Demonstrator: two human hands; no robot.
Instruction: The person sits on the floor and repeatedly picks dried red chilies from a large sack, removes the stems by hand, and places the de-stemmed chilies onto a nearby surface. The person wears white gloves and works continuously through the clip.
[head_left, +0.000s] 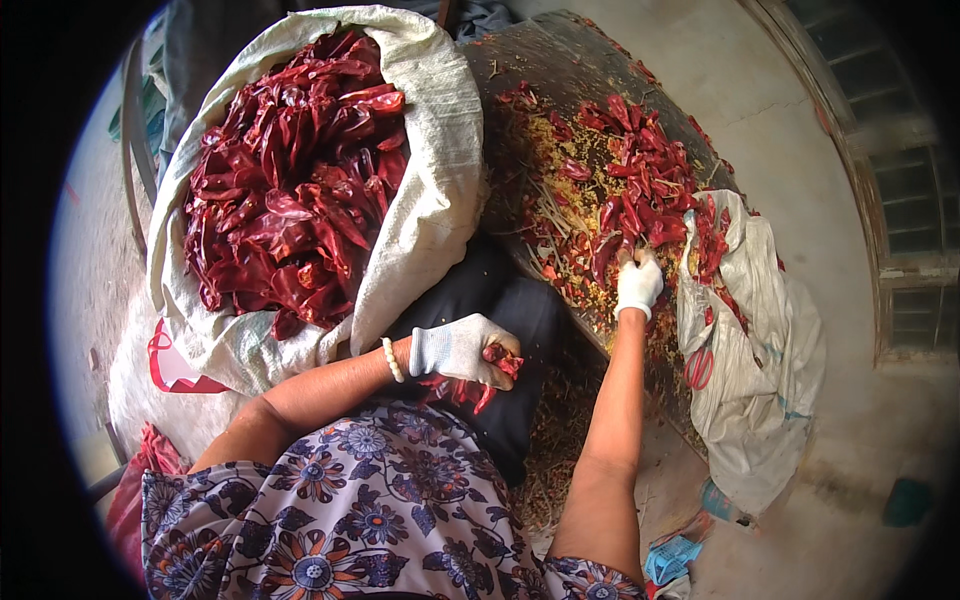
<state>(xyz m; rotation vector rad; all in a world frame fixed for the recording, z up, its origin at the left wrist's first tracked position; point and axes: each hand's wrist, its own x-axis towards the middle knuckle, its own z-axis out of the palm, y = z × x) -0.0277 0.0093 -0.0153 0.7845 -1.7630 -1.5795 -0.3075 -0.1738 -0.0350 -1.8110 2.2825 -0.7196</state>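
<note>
My left hand (469, 351), in a white glove with soiled fingertips, is closed around several dried red chili peppers (502, 360) above my lap; more peppers hang below the fist. My right hand (639, 281), gloved too, reaches onto the dark tabletop (517, 67) at the lower edge of a heap of dried red chili peppers (652, 180). Its fingertips are bent at a pepper; whether they grip it cannot be told. Yellow seeds (577, 161), stems and pepper scraps lie around the heap. A white woven sack (442, 142) with a rolled rim, filled with dried chili peppers (300, 187), stands at the upper left.
At the tabletop's right edge lies a crumpled white woven sack (750, 405) with red-handled scissors (699, 368) on it. Stems and scraps (559, 450) lie below the table's near edge. A blue plastic item (671, 559) is at the bottom right. A wall with windows (915, 202) borders the right.
</note>
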